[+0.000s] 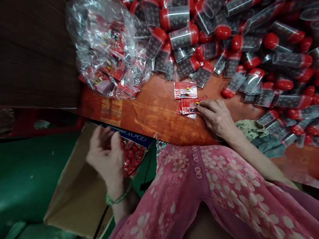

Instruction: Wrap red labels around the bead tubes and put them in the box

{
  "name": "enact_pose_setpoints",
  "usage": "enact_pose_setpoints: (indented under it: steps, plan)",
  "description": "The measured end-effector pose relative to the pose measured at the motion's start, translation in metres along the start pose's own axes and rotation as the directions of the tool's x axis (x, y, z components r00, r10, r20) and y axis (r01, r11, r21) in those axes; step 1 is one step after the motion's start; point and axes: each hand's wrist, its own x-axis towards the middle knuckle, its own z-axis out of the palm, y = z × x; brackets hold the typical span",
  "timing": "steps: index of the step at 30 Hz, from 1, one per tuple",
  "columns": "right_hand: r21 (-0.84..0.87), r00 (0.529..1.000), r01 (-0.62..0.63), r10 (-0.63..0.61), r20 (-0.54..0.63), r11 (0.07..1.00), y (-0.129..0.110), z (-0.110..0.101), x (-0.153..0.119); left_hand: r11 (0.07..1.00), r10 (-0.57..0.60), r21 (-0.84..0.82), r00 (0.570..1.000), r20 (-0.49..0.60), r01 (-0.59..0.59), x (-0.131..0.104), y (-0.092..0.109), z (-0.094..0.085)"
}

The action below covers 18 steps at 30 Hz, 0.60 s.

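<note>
My right hand [216, 117] rests at the near edge of the orange tabletop [137, 115], its fingertips on a small stack of red printed packets [187, 106]. Another red packet [185, 90] lies just beyond, touching the stack. My left hand [107, 153] is raised over an open cardboard box [77, 199], fingers apart and curved, slightly blurred, with nothing visible in it. Small red pieces [133, 156] lie in the box, partly hidden behind that hand.
A clear plastic bag [106, 46] of red packets sits at the table's left. Many clear tubes with red caps [183, 36] are heaped across the back and right. Crumpled cloths [263, 140] lie right of my right forearm.
</note>
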Motion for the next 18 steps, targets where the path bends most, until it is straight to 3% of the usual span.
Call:
enact_pose_setpoints:
  steps: [1, 2, 3, 4, 7, 9, 13, 16, 18]
  plan:
    - [0.013, 1.000, 0.004, -0.004, 0.003, 1.000, 0.001, 0.001, 0.000, 0.998, 0.053, 0.055, 0.974, -0.219, -0.042, 0.010, 0.011, 0.021]
    - [0.028, 1.000, 0.006, -0.006, 0.005, 1.000, 0.002, 0.002, 0.000, 0.990, 0.122, 0.099, 0.969, -0.217, -0.103, 0.021, 0.023, 0.042]
    - [0.044, 1.000, 0.007, -0.007, 0.007, 0.999, 0.003, 0.003, 0.000, 0.957, 0.257, 0.154, 0.964, -0.069, -0.244, 0.030, 0.035, 0.064]
    - [0.056, 1.000, 0.011, -0.012, 0.005, 0.998, 0.003, 0.004, 0.000, 0.909, 0.376, 0.169, 0.925, 0.054, -0.380, 0.038, 0.046, 0.085]
    - [0.034, 1.000, 0.022, -0.022, 0.001, 0.999, 0.001, 0.004, 0.003, 0.752, 0.581, 0.131, 0.743, 0.331, -0.646, 0.054, 0.067, 0.129]
    - [-0.012, 0.999, 0.031, -0.031, 0.015, 0.999, -0.002, 0.003, 0.006, 0.691, 0.624, 0.121, 0.673, 0.397, -0.713, 0.058, 0.069, 0.143]
    - [-0.043, 0.990, 0.053, -0.046, 0.133, 0.998, -0.008, -0.012, 0.011, 0.618, 0.693, 0.108, 0.604, 0.394, -0.779, 0.063, 0.062, 0.150]
    - [-0.024, 0.985, 0.042, -0.038, 0.171, 0.999, -0.009, -0.037, 0.013, 0.613, 0.703, 0.134, 0.615, 0.357, -0.779, 0.066, 0.061, 0.152]
    - [-0.097, 0.989, -0.032, 0.045, 0.139, 0.995, -0.004, -0.055, 0.013, 0.614, 0.697, 0.184, 0.637, 0.331, -0.767, 0.068, 0.064, 0.153]
